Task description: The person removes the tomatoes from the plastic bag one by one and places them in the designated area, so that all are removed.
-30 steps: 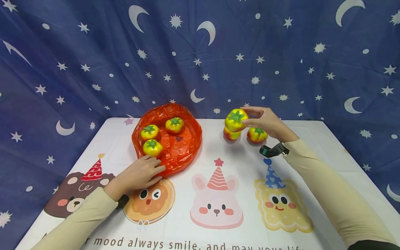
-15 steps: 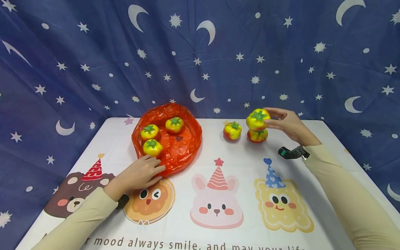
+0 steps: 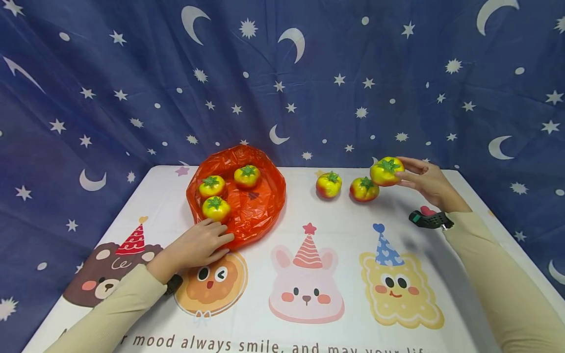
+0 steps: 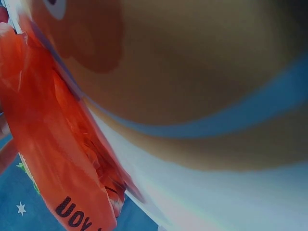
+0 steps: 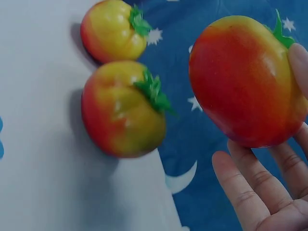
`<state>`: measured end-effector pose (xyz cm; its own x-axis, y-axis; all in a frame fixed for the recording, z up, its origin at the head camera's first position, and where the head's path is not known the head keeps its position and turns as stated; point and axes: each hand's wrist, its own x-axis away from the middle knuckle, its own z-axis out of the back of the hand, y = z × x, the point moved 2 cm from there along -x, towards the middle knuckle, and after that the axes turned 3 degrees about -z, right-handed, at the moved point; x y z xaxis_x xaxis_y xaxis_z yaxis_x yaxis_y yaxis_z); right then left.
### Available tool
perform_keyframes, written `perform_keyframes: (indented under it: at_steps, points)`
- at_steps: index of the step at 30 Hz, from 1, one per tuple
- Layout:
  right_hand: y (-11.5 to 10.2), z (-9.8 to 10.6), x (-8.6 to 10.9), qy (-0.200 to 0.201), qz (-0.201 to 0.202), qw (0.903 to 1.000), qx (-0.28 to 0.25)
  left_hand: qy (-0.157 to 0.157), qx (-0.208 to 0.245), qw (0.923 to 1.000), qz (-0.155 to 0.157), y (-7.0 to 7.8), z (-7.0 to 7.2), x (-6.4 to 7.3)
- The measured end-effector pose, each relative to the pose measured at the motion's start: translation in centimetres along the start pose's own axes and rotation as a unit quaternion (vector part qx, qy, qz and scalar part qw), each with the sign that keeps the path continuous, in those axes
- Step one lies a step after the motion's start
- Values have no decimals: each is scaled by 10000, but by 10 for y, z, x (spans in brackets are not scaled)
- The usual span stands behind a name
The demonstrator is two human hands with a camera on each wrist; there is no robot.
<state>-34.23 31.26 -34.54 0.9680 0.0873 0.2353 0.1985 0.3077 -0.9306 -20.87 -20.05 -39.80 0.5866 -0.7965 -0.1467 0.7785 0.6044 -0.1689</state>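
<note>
In the head view my right hand (image 3: 430,184) holds a yellow-and-red tomato (image 3: 386,171) with a green calyx, raised above the table's right side. The right wrist view shows this tomato (image 5: 245,82) between thumb and fingers. Just left of it, two similar tomatoes stand on the table, the nearer tomato (image 3: 364,189) and the farther-left tomato (image 3: 328,185). My left hand (image 3: 196,245) grips the near-left rim of a red plastic bag (image 3: 256,215), spread round and open at the top. Inside the bag, towards its left and back, lie a front tomato (image 3: 216,210), a middle tomato (image 3: 212,187) and a back tomato (image 3: 246,176).
A white tablecloth (image 3: 309,274) with cartoon animal and food prints covers the table. Behind it hangs a dark blue curtain (image 3: 318,132) with moons and stars, close to the table's back edge.
My right hand has carried the held tomato rightwards, from over the left loose tomato, past the second one, to that one's right, and a little lower. My left hand and the bag have stayed put.
</note>
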Motion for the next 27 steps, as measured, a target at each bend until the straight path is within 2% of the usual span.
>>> perform_keyframes:
  at_steps: [14, 17, 24, 27]
  points:
    - [33, 16, -6, 89, -381, 9928, -1130, 20, -5, 10000, 4, 0, -1, 0]
    - [40, 16, -8, 163, -396, 9922, -1172, 45, -13, 10000, -6, 0, -1, 0]
    - [53, 20, -11, 377, -608, 9942, -799, 68, -53, 10000, -22, 0, -2, 0]
    - [58, 21, -12, 388, -668, 9924, -959, 84, -58, 9999, -46, 0, -2, 0]
